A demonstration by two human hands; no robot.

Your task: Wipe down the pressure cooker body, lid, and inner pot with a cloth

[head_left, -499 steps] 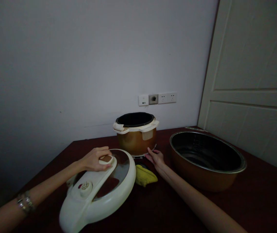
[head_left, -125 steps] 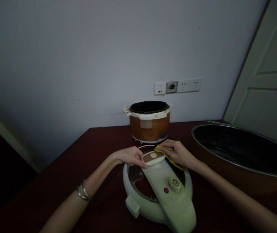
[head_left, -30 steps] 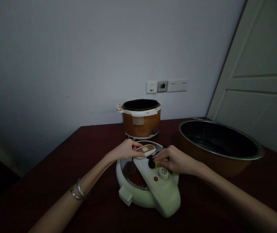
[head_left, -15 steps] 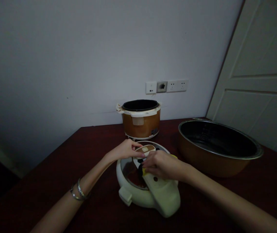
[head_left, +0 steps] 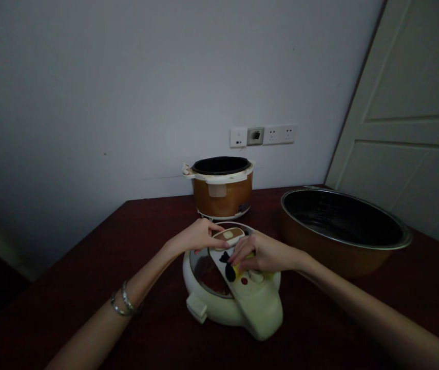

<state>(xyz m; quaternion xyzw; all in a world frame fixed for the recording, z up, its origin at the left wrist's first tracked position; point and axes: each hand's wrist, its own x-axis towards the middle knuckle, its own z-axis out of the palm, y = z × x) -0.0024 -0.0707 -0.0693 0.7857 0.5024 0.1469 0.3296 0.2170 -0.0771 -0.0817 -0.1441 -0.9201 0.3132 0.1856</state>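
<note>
A pale cream cooker lid [head_left: 219, 314] with a glass-like dark panel and a raised handle bar lies on the table in front of me. My left hand [head_left: 199, 237] grips the brown-topped end [head_left: 230, 235] of that handle, thumb and fingers on either side. Pressed against the handle bar, my right hand [head_left: 260, 252] is closed on a yellow cloth [head_left: 238, 270], mostly hidden under the fingers. Dark patches and a small red dot show on the bar beside it.
Behind the lid stands a brown cooker body [head_left: 222, 198] with a white rim. To the right sits a large oval pot [head_left: 342, 252] with a dark inside. Wall sockets [head_left: 280, 134] are above the dark red table [head_left: 146, 231]; a white door [head_left: 407, 169] is at right.
My right hand has shifted slightly up and right along the handle bar with the yellow cloth, uncovering the red dot. My left hand keeps its grip on the lid handle.
</note>
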